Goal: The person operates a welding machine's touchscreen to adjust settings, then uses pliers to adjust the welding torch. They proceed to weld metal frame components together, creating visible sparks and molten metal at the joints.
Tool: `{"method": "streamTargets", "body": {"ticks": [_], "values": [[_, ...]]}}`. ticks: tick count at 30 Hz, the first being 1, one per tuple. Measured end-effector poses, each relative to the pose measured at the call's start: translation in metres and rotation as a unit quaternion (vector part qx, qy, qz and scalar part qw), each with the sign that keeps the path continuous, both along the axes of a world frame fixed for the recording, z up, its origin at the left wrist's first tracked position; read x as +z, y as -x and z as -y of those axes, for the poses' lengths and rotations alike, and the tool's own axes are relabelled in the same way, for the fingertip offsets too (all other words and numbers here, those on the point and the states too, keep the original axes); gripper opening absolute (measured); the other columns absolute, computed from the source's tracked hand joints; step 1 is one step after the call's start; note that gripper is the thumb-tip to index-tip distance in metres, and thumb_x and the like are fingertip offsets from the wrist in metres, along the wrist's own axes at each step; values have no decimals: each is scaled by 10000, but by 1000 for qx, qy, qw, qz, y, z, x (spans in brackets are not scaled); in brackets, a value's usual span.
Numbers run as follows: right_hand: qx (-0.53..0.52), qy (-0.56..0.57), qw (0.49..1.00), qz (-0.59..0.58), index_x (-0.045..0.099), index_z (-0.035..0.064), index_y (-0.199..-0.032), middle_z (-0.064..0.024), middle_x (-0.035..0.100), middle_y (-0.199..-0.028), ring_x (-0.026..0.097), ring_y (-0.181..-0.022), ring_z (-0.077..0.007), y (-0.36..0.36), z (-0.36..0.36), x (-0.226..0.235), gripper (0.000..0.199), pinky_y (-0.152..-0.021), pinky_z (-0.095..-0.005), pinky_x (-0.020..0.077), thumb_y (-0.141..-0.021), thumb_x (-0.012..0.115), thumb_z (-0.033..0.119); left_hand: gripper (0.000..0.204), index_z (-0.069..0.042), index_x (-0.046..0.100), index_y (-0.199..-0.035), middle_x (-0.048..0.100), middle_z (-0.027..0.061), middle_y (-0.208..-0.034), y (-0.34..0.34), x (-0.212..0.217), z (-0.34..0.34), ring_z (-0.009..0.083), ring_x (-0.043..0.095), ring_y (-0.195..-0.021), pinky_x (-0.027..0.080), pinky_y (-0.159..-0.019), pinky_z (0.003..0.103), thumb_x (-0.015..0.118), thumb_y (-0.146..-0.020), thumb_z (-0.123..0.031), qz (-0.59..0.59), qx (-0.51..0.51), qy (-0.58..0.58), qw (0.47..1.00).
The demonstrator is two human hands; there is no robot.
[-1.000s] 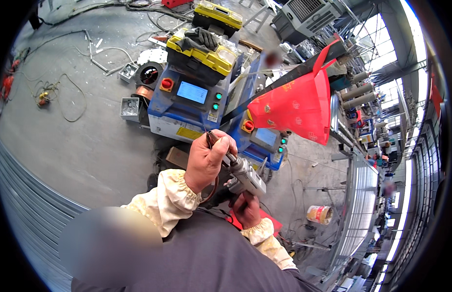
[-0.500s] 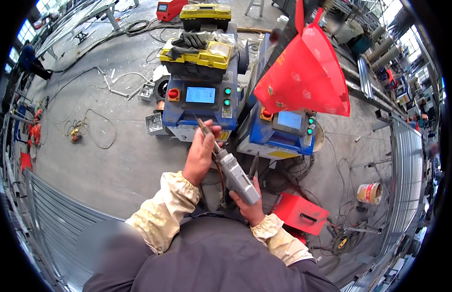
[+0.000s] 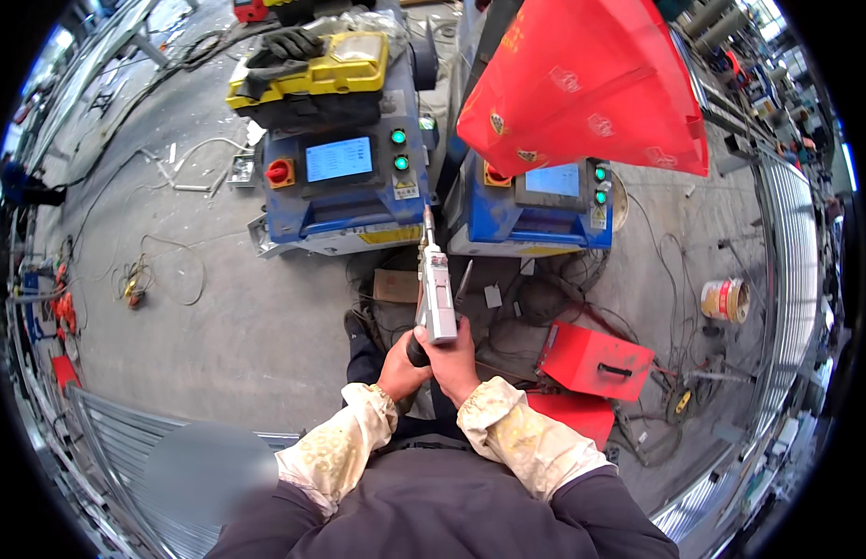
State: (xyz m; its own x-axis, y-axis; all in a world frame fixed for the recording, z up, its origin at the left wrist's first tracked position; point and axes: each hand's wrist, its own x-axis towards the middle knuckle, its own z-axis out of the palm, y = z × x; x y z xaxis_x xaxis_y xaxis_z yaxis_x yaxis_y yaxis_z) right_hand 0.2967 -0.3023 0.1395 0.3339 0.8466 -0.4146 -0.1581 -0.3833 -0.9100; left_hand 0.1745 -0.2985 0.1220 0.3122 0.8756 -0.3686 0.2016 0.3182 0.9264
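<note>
In front of my body I hold a grey handheld welding gun (image 3: 437, 296) with a copper-coloured nozzle, which points away from me toward the gap between two blue machines. My right hand (image 3: 454, 361) is closed round the rear of its body. Beside the gun, a slim pointed metal tool (image 3: 465, 279) sticks up from the same hand; its lower part is hidden. Close against the right hand, my left hand (image 3: 402, 370) is wrapped round the gun's black rear part (image 3: 417, 352). Its fingertips are partly hidden.
Ahead stand the left blue machine (image 3: 293, 214) and the right blue machine (image 3: 489, 219). On the left one lies a yellow-black toolbox (image 3: 344, 79) with dark gloves (image 3: 282, 58). A red bag (image 3: 582, 98) hangs over the right one. Near my right are a red box (image 3: 591, 359), cables and a bucket (image 3: 725, 300).
My left hand has moved from the nozzle end back to the gun's rear, beside my right hand. The gun has swung from tilted left to nearly straight ahead. The view has shifted.
</note>
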Motion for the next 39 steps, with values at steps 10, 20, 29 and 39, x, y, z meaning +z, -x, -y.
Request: {"method": "streamTargets", "body": {"ticks": [10,20,29,39], "values": [[38,116,987,108,526,-16,-1258,-142,689,-1132,682,-1047,-234,43,-36,-51,593,-925,-370,545,-859,885,235,471,-24,618,-1219,702,50,-1115,51,-82,-30,106,641,-1045,521,-949,315,838,-807,-86,103,-14,163,981],[40,84,986,138,522,-17,-1278,-153,704,-1116,708,-1025,-270,61,-69,-78,644,-907,-394,555,-844,894,280,394,-38,630,-1082,695,21,-1008,73,-113,-71,94,630,-934,532,-876,311,847,-763,-121,78,-40,149,985],[68,98,985,125,492,-16,-1299,-180,699,-1135,705,-1054,-309,58,-76,-82,675,-919,-412,552,-811,890,227,444,-45,652,-1164,710,13,-1116,82,-142,-63,103,647,-1023,526,-953,319,852,-770,-85,97,-56,177,978],[75,109,984,120,495,-15,-1298,-191,700,-1143,706,-1066,-327,61,-77,-86,683,-938,-416,550,-804,892,239,524,-42,644,-1241,710,26,-1147,88,-128,-73,106,647,-1047,522,-965,320,866,-770,-94,82,-68,192,976]]}}
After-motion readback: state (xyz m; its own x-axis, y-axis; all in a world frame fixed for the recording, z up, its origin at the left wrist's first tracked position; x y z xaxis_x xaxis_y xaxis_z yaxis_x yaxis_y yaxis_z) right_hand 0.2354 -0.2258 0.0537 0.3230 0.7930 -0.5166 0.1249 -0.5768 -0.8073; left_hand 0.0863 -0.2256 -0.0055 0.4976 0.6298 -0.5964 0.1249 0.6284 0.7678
